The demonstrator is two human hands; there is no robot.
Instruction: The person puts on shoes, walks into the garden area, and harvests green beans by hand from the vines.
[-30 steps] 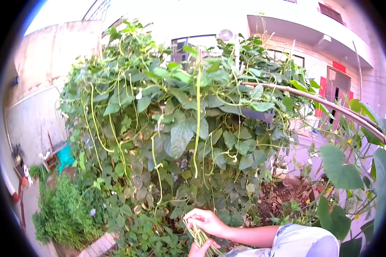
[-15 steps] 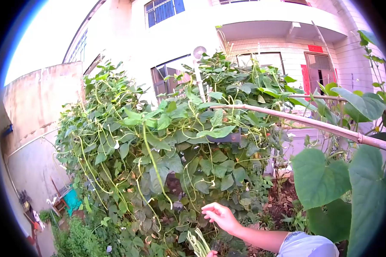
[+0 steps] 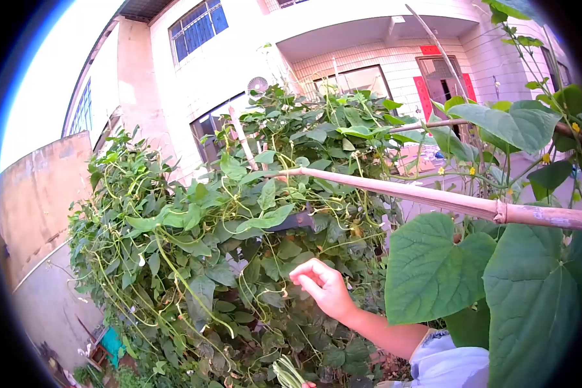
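At the bottom edge, my left hand (image 3: 309, 385) holds a small bundle of picked long beans (image 3: 288, 373); most of this hand is out of frame. My right hand (image 3: 322, 286) is raised before the leafy bean vines (image 3: 239, 278), palm side to the left. Its fingers are loosely bent with the thumb a little apart, and I see nothing in them. A curled vine tip (image 3: 284, 293) hangs just left of the fingertips, and I cannot tell if they touch. Farther left, a long green bean (image 3: 191, 288) dangles from the foliage.
A bamboo pole (image 3: 407, 191) crosses above my right hand. Large broad leaves (image 3: 441, 268) stand close on the right, partly in front of my sleeve (image 3: 446, 362). Behind the vines are a pale house and, at left, a concrete wall (image 3: 42, 187).
The view has swung right, so plants and house sit farther left. My right hand has risen and moved right relative to the vines. The bundle in my left hand sits lower in view.
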